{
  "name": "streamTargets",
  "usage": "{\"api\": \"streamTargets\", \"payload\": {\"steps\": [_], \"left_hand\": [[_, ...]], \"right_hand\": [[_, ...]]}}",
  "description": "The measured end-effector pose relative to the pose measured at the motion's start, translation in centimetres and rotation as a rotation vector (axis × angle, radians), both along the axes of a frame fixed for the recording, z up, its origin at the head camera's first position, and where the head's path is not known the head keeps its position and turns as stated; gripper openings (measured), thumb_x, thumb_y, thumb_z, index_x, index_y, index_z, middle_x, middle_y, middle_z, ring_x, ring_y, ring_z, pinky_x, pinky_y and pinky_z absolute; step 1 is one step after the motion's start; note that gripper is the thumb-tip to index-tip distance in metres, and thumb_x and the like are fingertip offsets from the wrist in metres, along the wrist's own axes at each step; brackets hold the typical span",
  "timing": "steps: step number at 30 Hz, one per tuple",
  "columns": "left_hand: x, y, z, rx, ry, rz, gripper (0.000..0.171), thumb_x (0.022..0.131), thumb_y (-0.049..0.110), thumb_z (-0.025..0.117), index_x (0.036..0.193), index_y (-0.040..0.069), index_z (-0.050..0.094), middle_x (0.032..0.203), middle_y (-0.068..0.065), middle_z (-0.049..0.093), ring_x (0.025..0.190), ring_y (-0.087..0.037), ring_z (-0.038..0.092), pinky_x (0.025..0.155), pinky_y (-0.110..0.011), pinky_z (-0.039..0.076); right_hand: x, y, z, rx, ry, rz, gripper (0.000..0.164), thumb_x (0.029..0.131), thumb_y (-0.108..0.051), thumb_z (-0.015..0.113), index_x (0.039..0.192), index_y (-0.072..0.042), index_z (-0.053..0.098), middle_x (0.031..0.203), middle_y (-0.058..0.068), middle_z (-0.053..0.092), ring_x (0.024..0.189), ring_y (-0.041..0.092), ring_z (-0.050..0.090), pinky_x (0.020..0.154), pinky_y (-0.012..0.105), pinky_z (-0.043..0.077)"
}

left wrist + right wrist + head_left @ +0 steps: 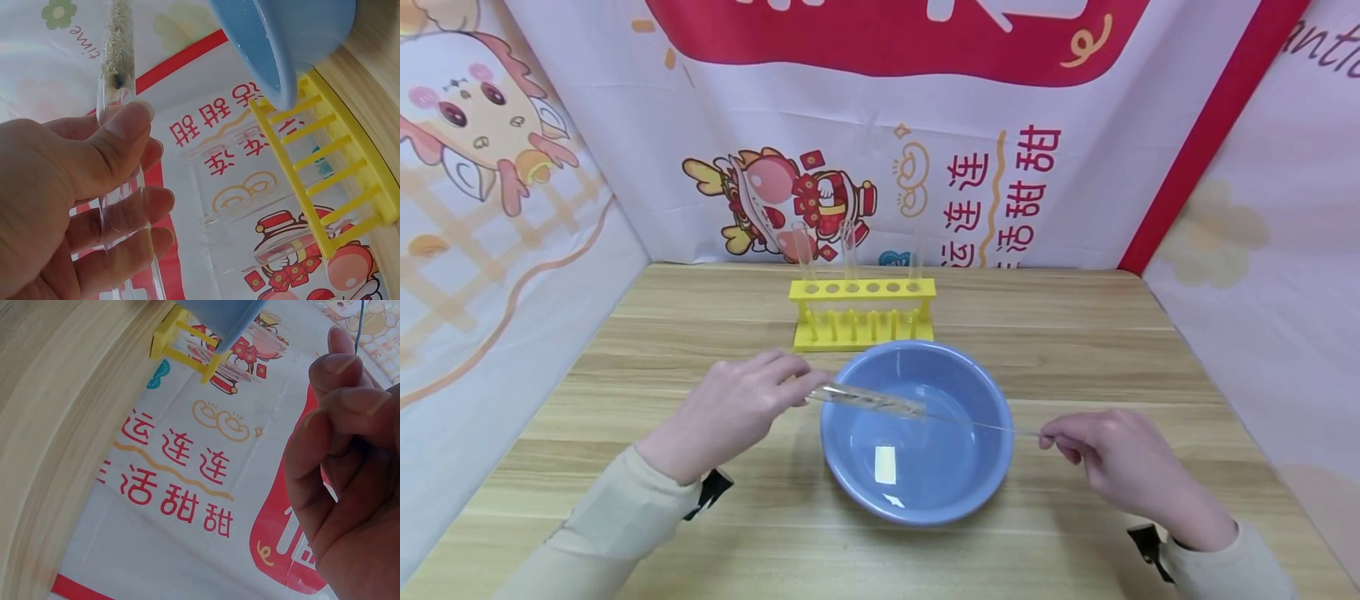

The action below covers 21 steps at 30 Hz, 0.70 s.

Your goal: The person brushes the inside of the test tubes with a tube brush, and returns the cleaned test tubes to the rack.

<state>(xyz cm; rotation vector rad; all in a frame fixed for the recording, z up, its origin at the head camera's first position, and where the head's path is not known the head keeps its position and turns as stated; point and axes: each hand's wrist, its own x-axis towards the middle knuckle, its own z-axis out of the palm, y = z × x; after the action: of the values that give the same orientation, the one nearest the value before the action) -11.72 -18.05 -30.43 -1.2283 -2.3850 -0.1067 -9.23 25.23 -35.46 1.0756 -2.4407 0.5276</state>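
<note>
Over the blue basin (992,467), my left hand (737,408) grips a clear glass test tube (857,397), which lies nearly level, its mouth toward the right. Inside the tube are the pale bristles of a test tube brush (119,47). The brush's thin wire runs out of the mouth across the basin. My right hand (1112,454), right of the basin, pinches the wire's end between thumb and fingers; the wire (358,331) shows above the fingertips in the right wrist view. Clear water with bright reflections appears to fill part of the basin.
Behind the basin stands a yellow test tube rack (862,289) with several holes and pegs. It holds 3 clear test tubes (850,250) upright. The wooden table (1060,333) ends at a printed cloth backdrop (1090,183), with cloth walls at both sides.
</note>
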Motion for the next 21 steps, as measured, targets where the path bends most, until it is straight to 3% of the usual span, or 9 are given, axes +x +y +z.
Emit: {"api": "streamTargets", "payload": {"steps": [21], "left_hand": [[-0.1,-0.8,-0.4,-0.015,0.017,-0.006,0.044,0.08,-0.006,0.077,0.12,0.011,0.071,0.099,-0.006,0.07,0.087,-0.02,0.067,0.056,-0.029,0.057]], "right_hand": [[0.1,1.8,-1.3,-0.023,0.041,-0.027,0.06,0.053,0.021,0.045,0.084,-0.024,0.07,0.071,-0.028,0.049,0.061,-0.011,0.041,0.048,0.011,0.032]]}}
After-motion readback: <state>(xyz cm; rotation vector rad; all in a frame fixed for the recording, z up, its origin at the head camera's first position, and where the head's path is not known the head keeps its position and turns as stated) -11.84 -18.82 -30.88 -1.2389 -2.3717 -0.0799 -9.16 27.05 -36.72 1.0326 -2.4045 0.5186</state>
